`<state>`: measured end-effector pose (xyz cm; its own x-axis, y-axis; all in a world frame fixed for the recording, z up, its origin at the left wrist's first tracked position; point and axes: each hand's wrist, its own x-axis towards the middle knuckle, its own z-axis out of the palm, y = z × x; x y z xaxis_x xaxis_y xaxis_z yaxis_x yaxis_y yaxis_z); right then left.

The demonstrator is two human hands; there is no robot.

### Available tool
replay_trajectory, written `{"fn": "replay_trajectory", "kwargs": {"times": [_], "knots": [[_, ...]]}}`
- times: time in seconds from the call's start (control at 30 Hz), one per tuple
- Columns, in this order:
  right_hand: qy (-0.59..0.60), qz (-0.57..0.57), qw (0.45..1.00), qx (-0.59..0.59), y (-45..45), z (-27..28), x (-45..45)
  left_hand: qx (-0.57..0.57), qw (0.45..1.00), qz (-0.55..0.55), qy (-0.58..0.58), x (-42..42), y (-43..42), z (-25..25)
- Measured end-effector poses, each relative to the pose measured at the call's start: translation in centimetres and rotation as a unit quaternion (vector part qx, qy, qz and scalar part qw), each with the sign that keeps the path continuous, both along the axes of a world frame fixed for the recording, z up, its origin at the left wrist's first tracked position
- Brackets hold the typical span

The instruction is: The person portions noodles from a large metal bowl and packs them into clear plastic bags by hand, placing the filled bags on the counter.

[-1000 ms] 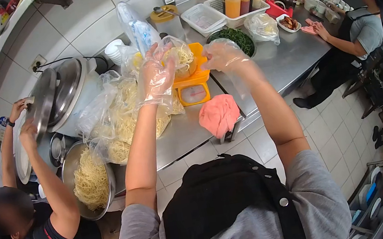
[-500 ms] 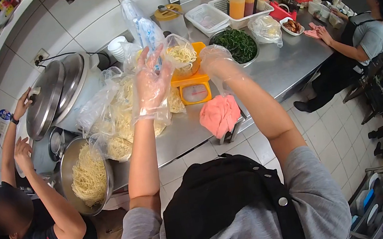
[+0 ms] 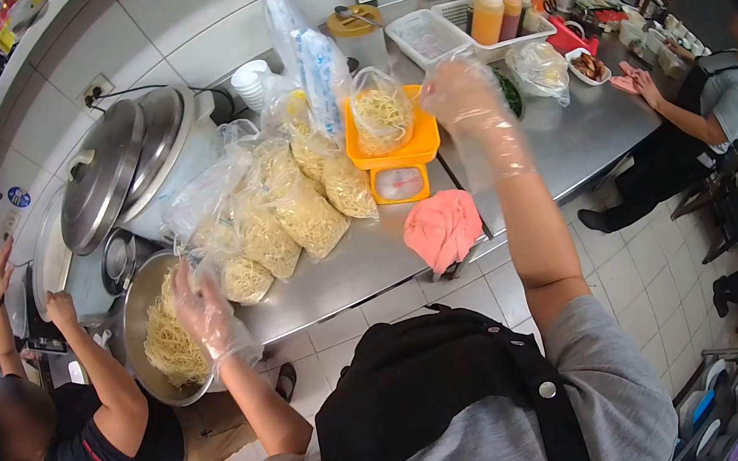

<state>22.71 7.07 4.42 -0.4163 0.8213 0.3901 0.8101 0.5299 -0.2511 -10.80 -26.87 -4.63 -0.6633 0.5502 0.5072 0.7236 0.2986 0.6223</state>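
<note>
My left hand [image 3: 206, 311], in a clear plastic glove, is at the right rim of a large metal bowl [image 3: 136, 343] of pale noodles [image 3: 176, 346]. Its fingers look stretched out and I see nothing held in them. Gloved too, my right hand [image 3: 464, 97] hovers just right of an orange kitchen scale [image 3: 418, 146], in front of the dark chopped greens [image 3: 510, 95], which it mostly hides. Its fingers are curled, and what they hold, if anything, is hidden. On the scale's tray stands an open clear bag of noodles [image 3: 382, 116].
Several filled noodle bags [image 3: 298, 213] crowd the steel counter left of the scale. A pink cloth [image 3: 442, 231] lies at the front edge. Sauce bottles [image 3: 487, 17] stand behind. One co-worker [image 3: 108, 421] is at left by big lidded pots [image 3: 105, 182]; another [image 3: 717, 94] stands at right.
My left hand has moved from beside the bag on the scale down left to the noodle bowl. My right hand has shifted right, off the scale. The left co-worker's hand has left the pot lid.
</note>
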Motion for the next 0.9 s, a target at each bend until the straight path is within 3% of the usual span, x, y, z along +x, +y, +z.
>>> {"fn": "replay_trajectory", "kwargs": {"times": [0.03,0.07,0.1,0.17,0.23,0.3,0.37,0.4,0.43,0.5,0.53,0.57,0.63,0.7,0.77,0.9], "knots": [[0.06,0.004,0.998,0.022,0.2,0.4,0.1,-0.037,0.996,0.072,0.037,-0.8,-1.8,-0.4],[0.088,0.08,0.993,-0.001,-0.4,2.4,0.3,-0.074,0.983,0.148,0.074,-1.7,-3.4,-0.6],[0.092,0.096,0.991,-0.006,-0.5,2.8,-0.2,-0.078,0.98,0.164,0.076,-2.6,-4.7,-0.7],[0.144,0.191,0.967,0.082,-0.5,2.9,-1.9,-0.246,0.93,0.216,0.169,-4.7,-7.6,-1.3],[0.146,0.213,0.962,0.088,-1.8,2.0,-3.7,-0.271,0.915,0.205,0.217,-8.7,-9.7,-3.8],[0.257,0.209,0.943,0.01,-5.4,1.9,-4.6,-0.415,0.892,0.167,0.066,-11.0,-10.2,-4.5],[0.255,0.198,0.946,0.023,-8.9,1.1,-5.6,-0.475,0.867,0.149,0.015,-12.8,-9.8,-6.2],[0.321,0.187,0.925,-0.076,-10.9,1.0,-5.8,-0.528,0.839,0.124,-0.035,-13.6,-9.6,-7.2],[0.38,0.173,0.892,-0.174,-12.4,0.8,-5.9,-0.53,0.838,0.126,-0.036,-15.5,-10.5,-9.9],[0.361,0.175,0.901,-0.162,-13.5,-1.5,-5.8,-0.487,0.866,0.11,0.02,-19.4,-12.9,-14.8],[0.341,0.174,0.911,-0.15,-13.9,-2.7,-5.6,-0.417,0.898,0.105,0.089,-17.1,-13.2,-12.5],[0.341,0.171,0.912,-0.15,-14.2,-3.4,-5.4,-0.418,0.898,0.103,0.09,-16.0,-13.6,-10.2],[0.213,0.146,0.959,-0.119,-14.8,-4.0,-5.4,-0.218,0.967,0.13,0.002,-15.2,-14.1,-7.6],[0.212,0.15,0.959,-0.11,-15.7,-3.4,-6.6,-0.214,0.964,0.158,-0.013,-16.9,-14.8,-6.6],[0.213,0.156,0.959,-0.101,-16.8,-3.1,-8.8,-0.226,0.947,0.192,0.126,-16.6,-14.6,-2.4],[0.22,0.314,0.916,-0.115,-19.4,-4.4,-16.0,-0.183,0.942,0.165,0.229,-14.4,-12.7,3.2]]}}
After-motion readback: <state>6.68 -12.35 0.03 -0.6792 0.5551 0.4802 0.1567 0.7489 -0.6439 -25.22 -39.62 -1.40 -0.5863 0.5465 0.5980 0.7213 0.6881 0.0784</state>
